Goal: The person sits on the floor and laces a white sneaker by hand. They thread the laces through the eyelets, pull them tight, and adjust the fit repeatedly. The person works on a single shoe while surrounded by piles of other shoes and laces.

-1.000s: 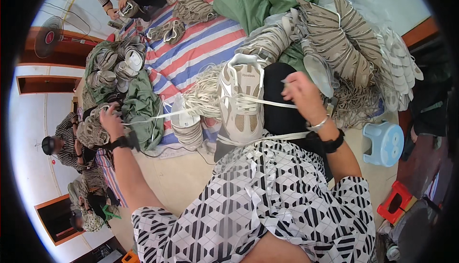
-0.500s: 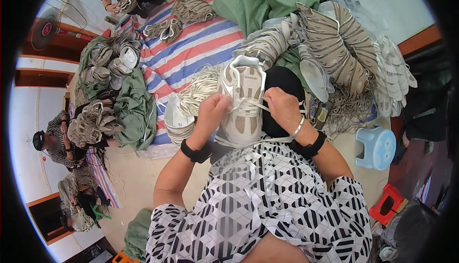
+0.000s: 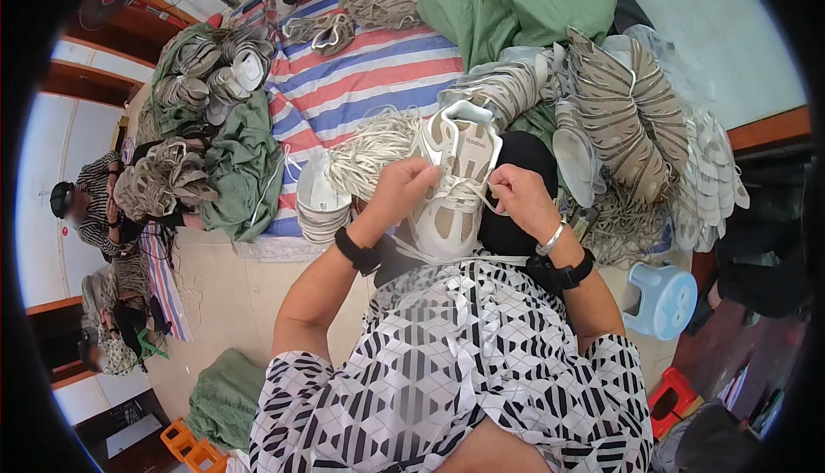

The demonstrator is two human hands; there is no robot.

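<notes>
On my lap lies a beige and white sneaker upper (image 3: 445,231), its toe toward me and its opening away. A pale shoelace (image 3: 465,188) runs across its front, with loops bunched over the tongue. My left hand (image 3: 404,188) is closed at the left eyelet edge, thumb and fingers pinched on the lace, though the fingertips partly hide it. Just off the right edge, my right hand (image 3: 522,200) pinches a strand of the same lace. Another pale cord lies across my lap below the toe.
Left of the sneaker sit a heap of pale laces (image 3: 375,151) and a stack of white shoe parts (image 3: 322,207). Bundled uppers (image 3: 623,112) stand at right, near a blue stool (image 3: 660,301). Striped sheeting (image 3: 369,73) covers the floor ahead. Other people work at far left.
The whole view has shifted a little, and the sneaker leans slightly more to the right. Both hands are closer to the sneaker's lacing, still pinching the lace.
</notes>
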